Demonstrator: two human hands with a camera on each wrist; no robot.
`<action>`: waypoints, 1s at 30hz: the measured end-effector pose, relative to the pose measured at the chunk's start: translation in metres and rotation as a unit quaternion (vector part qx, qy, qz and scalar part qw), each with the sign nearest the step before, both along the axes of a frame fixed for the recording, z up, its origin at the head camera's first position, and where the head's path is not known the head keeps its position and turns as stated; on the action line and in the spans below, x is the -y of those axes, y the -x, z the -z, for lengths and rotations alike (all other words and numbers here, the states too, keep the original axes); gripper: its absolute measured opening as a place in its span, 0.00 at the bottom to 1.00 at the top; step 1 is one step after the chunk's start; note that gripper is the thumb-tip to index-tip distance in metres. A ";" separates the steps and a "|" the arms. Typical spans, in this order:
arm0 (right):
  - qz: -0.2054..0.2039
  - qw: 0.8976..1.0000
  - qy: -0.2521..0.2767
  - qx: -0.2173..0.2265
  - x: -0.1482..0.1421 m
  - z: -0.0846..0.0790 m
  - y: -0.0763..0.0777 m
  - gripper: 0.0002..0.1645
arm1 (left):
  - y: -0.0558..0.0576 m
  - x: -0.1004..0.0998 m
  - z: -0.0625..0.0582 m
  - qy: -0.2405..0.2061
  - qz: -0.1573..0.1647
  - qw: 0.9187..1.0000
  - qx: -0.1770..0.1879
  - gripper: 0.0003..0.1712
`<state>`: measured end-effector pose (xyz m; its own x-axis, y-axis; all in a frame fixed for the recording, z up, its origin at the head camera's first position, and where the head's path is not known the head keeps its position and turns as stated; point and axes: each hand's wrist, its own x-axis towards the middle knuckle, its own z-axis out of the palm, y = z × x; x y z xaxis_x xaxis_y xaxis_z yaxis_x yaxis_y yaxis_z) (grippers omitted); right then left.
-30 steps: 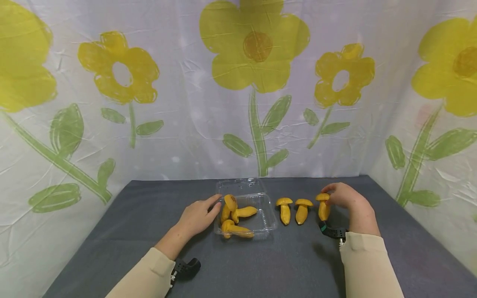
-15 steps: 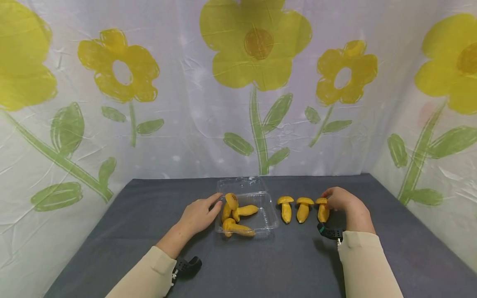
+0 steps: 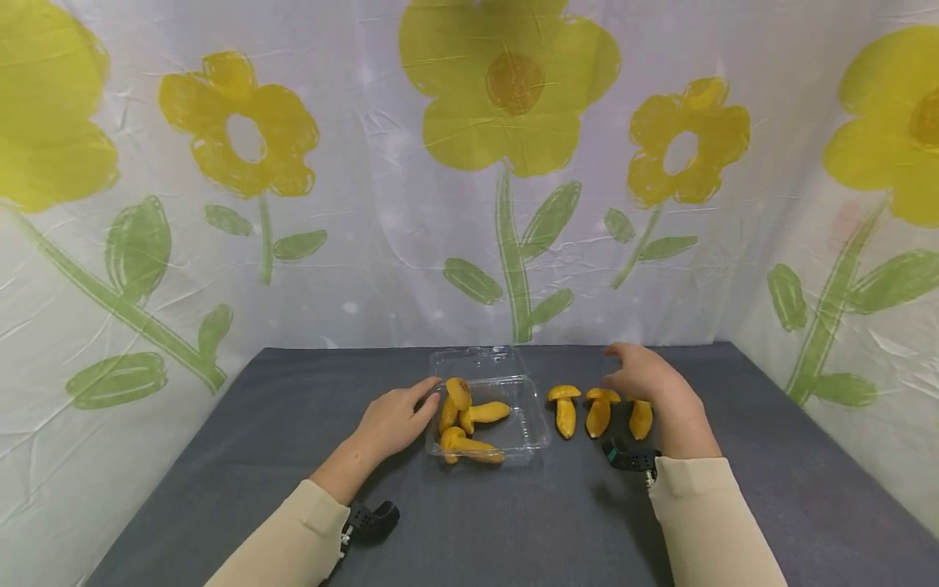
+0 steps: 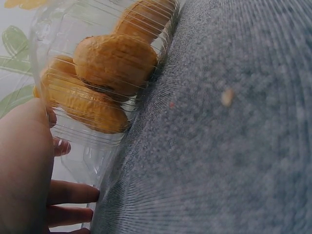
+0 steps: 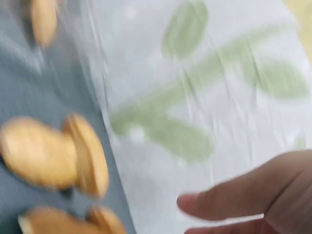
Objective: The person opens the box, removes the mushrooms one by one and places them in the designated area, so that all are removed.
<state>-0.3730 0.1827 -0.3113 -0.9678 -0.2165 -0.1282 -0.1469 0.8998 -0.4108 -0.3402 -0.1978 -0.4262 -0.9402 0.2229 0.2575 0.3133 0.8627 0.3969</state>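
Three yellow-brown mushrooms [image 3: 469, 448] lie in a clear plastic clamshell box [image 3: 534, 444], its lid folded back. My left hand [image 3: 392, 420] touches the box's left side with its thumb and fingertips. In the left wrist view, the thumb is at the box [image 4: 41, 53] rim and the other fingers reach along the outside. To the right of the box, three more mushrooms stand in a row: left [image 3: 565, 412], middle [image 3: 598, 417] and right [image 3: 641, 421]. Holding nothing, my right hand [image 3: 654, 387] hovers above the right one and hides part of its cap.
A dark grey cloth covers the table [image 3: 469, 530]. Behind and at the sides hangs a pale curtain [image 3: 352, 277] with yellow flowers. The clear lid [image 3: 477, 361] lies back towards the curtain. Each wrist carries a black camera mount [image 3: 372, 522].
My right hand has let go of the right mushroom, which now stands in the row, and has moved up and left. My left hand has stayed at the box.
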 end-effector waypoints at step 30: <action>-0.298 0.940 0.022 -0.163 0.151 0.063 -0.047 0.36 | -0.001 0.000 0.000 0.002 -0.001 1.000 -0.010 0.29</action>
